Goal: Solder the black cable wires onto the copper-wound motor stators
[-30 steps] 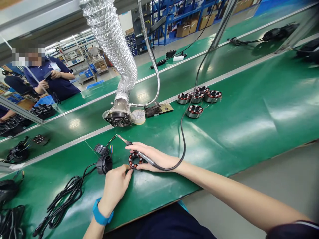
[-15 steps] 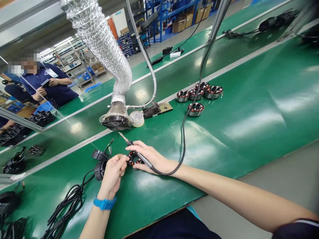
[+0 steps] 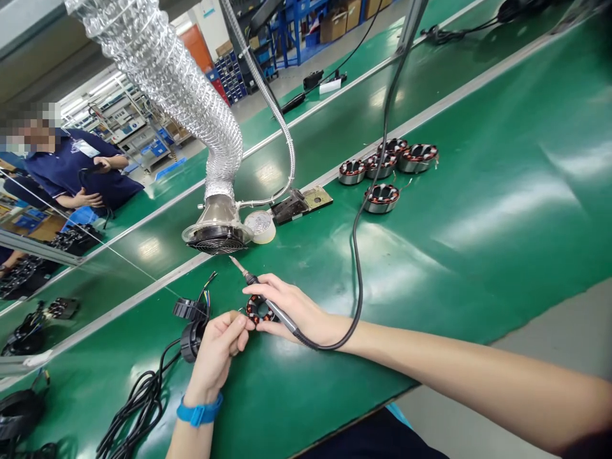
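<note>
My right hand (image 3: 291, 312) grips a soldering iron (image 3: 272, 306) like a pen, its metal tip (image 3: 236, 264) pointing away over the green mat (image 3: 454, 255). The fingers of that hand rest on a small copper-wound motor stator (image 3: 259, 310) lying flat. Beside the stator's left edge, my left hand (image 3: 217, 347) is pinched closed, a blue wristband (image 3: 198, 412) on its wrist. Anything thin between those fingers is too small to make out. Just left of it lie black round motor parts (image 3: 192, 340) with coloured wire ends (image 3: 206, 294).
A black cable coil (image 3: 138, 408) lies at lower left. Beyond my hands stand a fume extractor nozzle (image 3: 217, 233) on a foil hose, a tape roll (image 3: 261, 226), an iron stand (image 3: 291, 207) and several stators (image 3: 387, 169). A co-worker (image 3: 71, 169) sits at a parallel bench.
The whole scene has shifted in the picture as my head turned. My left hand has risen from the mat to pinch beside the stator. My right hand stays on the stator.
</note>
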Demonstrator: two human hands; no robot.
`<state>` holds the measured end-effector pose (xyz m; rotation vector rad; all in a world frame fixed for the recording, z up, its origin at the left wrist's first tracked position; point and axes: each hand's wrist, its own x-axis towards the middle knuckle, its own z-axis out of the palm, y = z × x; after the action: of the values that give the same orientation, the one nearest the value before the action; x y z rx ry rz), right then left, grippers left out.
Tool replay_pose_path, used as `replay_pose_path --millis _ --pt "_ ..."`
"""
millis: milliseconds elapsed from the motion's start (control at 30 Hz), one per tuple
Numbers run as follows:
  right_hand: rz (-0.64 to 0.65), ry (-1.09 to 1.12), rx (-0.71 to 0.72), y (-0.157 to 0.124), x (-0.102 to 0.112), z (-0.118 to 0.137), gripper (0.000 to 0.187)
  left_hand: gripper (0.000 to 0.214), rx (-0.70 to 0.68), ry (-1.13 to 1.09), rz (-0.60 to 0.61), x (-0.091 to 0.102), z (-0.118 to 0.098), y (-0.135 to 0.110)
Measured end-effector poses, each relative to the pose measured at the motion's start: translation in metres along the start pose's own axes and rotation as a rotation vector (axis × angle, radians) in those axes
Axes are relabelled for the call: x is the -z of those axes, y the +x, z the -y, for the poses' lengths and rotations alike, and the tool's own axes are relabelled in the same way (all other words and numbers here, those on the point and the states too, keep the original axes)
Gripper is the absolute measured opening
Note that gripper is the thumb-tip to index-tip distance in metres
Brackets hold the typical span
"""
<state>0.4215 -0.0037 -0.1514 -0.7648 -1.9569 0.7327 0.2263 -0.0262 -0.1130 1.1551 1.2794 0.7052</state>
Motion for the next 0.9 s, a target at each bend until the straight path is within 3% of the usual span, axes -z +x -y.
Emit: replay_pose_path --millis 167,300,367,467,567,700,800,900 --pt "-0.032 -0.037 -0.023 0.0 -0.004 0.001 0.055 0.041 -0.02 -0.036 -0.074 -0.004 0.002 0.003" --pt "-0.08 -0.061 -0.052 -0.002 -0.007 -0.003 0.066 0.042 -0.097 0.204 -0.212 0.003 0.009 0.003" --pt "-0.104 -0.058 -0.054 -0.003 -0.008 -0.006 0.067 0.039 -0.14 0.352 -0.182 0.003 0.012 0.002" --pt "-0.117 -0.042 -0.04 -0.004 -0.005 -0.01 0.068 0.029 -0.219 0.478 -0.041 0.0 0.012 0.002" --pt "-0.06 0.005 -0.002 -0.005 0.001 -0.012 0.071 0.031 -0.246 0.422 0.029 -0.002 0.01 0.001" --pt "0.054 0.056 0.039 -0.006 0.008 -0.012 0.064 0.03 -0.131 0.197 0.007 -0.002 0.007 -0.001" --pt "0.042 0.048 0.031 -0.005 0.005 -0.009 0.055 0.034 -0.07 0.007 -0.038 -0.008 0.006 -0.002" --pt "0.018 0.038 0.022 -0.004 0.002 -0.006 0.048 0.039 -0.061 0.0 -0.076 -0.014 0.005 -0.006"
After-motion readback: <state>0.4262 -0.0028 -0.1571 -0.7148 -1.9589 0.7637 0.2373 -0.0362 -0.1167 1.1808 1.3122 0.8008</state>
